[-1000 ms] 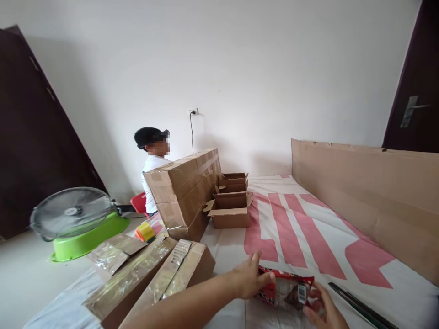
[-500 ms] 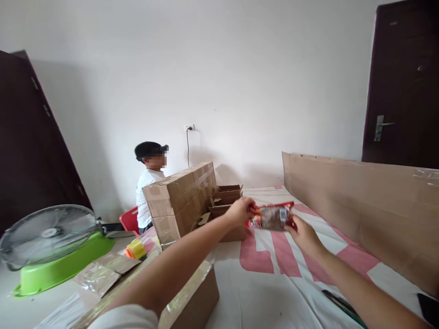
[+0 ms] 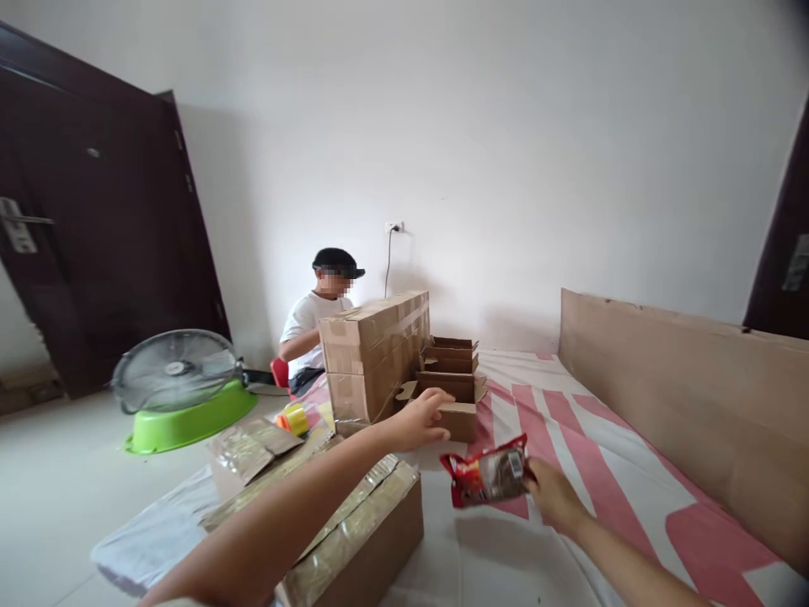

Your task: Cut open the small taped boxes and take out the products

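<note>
My right hand [image 3: 553,493] grips the right end of a red snack packet [image 3: 486,474], a shiny bag with a see-through brown part and a barcode label. The packet hangs in the air over the cloth. Off to its left, my left hand [image 3: 425,419] is held out with its fingers apart and nothing in them, close in front of an open cardboard box [image 3: 458,424]. From this angle I cannot tell whether those fingers touch the box. What lies inside the box is hidden.
Stacked taped cartons [image 3: 379,354] rise left of the open boxes. A taped box [image 3: 379,539] lies beneath my left arm. A cardboard panel [image 3: 670,396] borders the right side. A person [image 3: 309,329] sits beyond the cartons. A fan [image 3: 177,371] and tape rolls [image 3: 292,419] are at left.
My left hand has let go of the packet and opened. My right hand has lowered the packet nearer to me. The view has turned left, and the seated person's head has tipped down.
</note>
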`<act>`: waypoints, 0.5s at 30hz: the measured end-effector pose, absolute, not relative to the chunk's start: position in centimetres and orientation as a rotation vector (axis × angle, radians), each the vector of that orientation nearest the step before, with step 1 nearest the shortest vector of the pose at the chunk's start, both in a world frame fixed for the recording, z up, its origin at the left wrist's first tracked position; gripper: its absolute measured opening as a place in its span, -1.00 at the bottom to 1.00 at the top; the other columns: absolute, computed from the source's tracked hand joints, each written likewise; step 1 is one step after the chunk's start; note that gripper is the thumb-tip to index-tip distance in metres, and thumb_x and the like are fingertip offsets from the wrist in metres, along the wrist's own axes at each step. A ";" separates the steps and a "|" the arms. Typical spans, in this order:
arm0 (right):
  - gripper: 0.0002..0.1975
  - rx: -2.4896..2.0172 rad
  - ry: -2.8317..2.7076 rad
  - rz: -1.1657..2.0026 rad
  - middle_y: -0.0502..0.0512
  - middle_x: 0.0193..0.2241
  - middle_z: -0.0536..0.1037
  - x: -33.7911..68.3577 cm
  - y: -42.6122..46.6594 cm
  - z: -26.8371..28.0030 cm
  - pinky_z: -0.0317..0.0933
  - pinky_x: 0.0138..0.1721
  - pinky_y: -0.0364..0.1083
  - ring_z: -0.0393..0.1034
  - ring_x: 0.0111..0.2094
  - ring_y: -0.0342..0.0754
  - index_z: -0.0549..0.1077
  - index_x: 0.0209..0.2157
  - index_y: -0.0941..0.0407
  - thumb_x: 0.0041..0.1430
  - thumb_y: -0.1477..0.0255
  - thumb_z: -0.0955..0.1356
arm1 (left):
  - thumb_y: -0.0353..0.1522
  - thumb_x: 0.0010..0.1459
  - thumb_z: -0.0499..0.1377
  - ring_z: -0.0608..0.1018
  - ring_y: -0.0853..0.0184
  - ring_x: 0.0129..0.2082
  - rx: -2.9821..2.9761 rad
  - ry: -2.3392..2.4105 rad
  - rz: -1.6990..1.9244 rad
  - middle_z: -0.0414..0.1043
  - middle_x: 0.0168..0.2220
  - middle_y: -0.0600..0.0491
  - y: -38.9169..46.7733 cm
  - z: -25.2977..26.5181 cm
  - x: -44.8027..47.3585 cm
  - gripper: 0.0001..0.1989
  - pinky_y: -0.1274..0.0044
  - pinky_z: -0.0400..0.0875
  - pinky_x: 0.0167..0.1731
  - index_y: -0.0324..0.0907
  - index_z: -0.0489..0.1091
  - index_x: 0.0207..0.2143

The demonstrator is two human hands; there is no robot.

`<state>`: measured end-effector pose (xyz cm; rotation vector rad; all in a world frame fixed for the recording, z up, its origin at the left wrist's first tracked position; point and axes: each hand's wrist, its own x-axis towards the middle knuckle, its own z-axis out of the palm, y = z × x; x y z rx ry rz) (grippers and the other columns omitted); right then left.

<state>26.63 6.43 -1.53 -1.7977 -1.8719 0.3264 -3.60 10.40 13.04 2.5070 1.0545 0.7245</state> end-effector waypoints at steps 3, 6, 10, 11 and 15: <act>-0.84 -1.932 -1.836 0.403 0.16 -0.31 0.62 25.8 6.1 -6.5 0.23 -0.25 -0.08 0.52 -0.22 0.07 0.45 -0.35 0.11 0.12 0.56 0.25 | -0.26 0.08 0.26 0.50 0.19 0.01 2.415 1.060 0.878 0.30 0.15 -0.08 7.2 10.8 -10.0 -0.64 0.40 0.47 -0.04 -0.05 0.45 -0.03; -0.84 -1.976 -1.795 0.455 0.16 -0.32 0.62 24.6 7.8 -9.1 0.24 -0.29 -0.06 0.52 -0.25 0.09 0.46 -0.34 0.10 0.17 0.49 0.24 | -0.16 0.15 0.19 0.47 0.13 0.05 2.168 1.282 1.246 0.40 0.05 -0.07 3.8 7.2 -16.0 -0.70 0.32 0.42 0.02 -0.06 0.47 -0.11; -0.89 -1.924 -1.753 0.476 0.10 -0.31 0.60 21.4 12.1 -9.9 0.24 -0.24 -0.05 0.50 -0.23 0.06 0.45 -0.34 0.07 0.19 0.45 0.28 | -0.03 0.07 0.22 0.55 0.12 -0.11 1.514 1.596 1.776 0.48 -0.13 -0.05 -0.8 0.5 -20.5 -0.58 0.34 0.50 -0.12 -0.13 0.41 -0.16; -0.89 -1.912 -1.735 0.480 0.09 -0.33 0.59 20.4 13.3 -9.9 0.25 -0.23 -0.04 0.49 -0.24 0.05 0.45 -0.34 0.06 0.20 0.44 0.28 | -0.01 0.03 0.24 0.55 0.12 -0.12 1.372 1.619 1.853 0.48 -0.14 -0.05 -1.8 -1.2 -20.8 -0.54 0.35 0.51 -0.13 -0.14 0.39 -0.15; -0.80 -1.884 -1.614 0.513 0.06 -0.31 0.54 16.5 18.2 -10.0 0.32 -0.19 0.00 0.45 -0.28 -0.06 0.44 -0.22 0.15 0.29 0.31 0.29 | 0.08 -0.01 0.22 0.47 0.01 0.05 1.242 1.580 1.979 0.37 0.08 -0.12 -4.3 -6.4 -19.2 -0.34 0.25 0.45 -0.01 -0.09 0.26 0.04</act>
